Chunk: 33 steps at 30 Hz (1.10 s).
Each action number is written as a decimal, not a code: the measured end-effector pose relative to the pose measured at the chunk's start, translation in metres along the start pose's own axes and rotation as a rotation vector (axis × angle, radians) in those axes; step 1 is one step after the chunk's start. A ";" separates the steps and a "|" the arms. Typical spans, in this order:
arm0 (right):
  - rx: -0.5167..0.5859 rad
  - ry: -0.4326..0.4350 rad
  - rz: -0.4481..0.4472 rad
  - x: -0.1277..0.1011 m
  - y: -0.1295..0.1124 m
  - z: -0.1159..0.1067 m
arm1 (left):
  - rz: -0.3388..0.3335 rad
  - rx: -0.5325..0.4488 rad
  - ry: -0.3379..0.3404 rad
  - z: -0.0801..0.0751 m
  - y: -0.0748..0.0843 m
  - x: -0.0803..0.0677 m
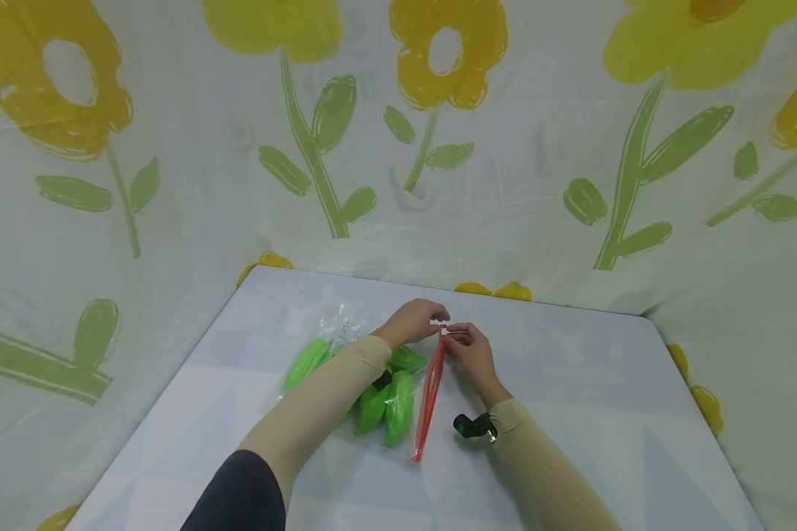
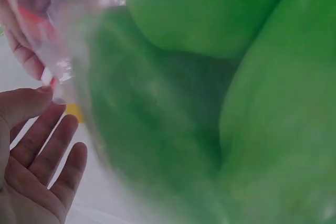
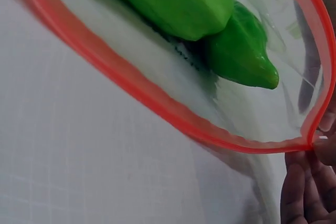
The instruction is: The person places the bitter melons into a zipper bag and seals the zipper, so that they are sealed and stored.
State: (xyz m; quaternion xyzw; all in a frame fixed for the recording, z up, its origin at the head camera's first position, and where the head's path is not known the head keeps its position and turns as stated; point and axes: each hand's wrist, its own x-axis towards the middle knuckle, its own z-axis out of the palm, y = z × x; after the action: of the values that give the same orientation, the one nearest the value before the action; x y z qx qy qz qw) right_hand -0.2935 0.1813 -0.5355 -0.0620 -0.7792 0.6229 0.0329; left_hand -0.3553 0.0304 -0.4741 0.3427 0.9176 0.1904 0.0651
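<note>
While the clear bag (image 1: 372, 383) lies on the white counter (image 1: 571, 413), both hands meet at the far end of its red zip strip (image 1: 430, 394). Left hand (image 1: 412, 321) comes over the bag and pinches the small white slider (image 1: 443, 332) at the end of the strip. Right hand (image 1: 471, 354) pinches the same end from the other side, so the fingertips nearly touch. Inside the bag are several bright green pods (image 1: 392, 402), lying close together. From the right wrist view, the red strip (image 3: 157, 106) curves open around the bag mouth, with two green pods (image 3: 210, 19) just behind it. Behind the counter hangs a cloth with yellow flowers (image 1: 448, 51).
</note>
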 end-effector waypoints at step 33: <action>0.019 0.000 -0.018 -0.004 -0.004 0.006 | -0.056 -0.216 0.107 0.005 -0.003 -0.005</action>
State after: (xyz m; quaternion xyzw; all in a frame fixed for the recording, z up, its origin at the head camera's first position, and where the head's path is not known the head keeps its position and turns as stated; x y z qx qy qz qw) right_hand -0.2904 0.1744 -0.5332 -0.0547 -0.7737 0.6300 0.0391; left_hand -0.3523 0.0260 -0.4798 0.2973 0.9032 0.3040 0.0580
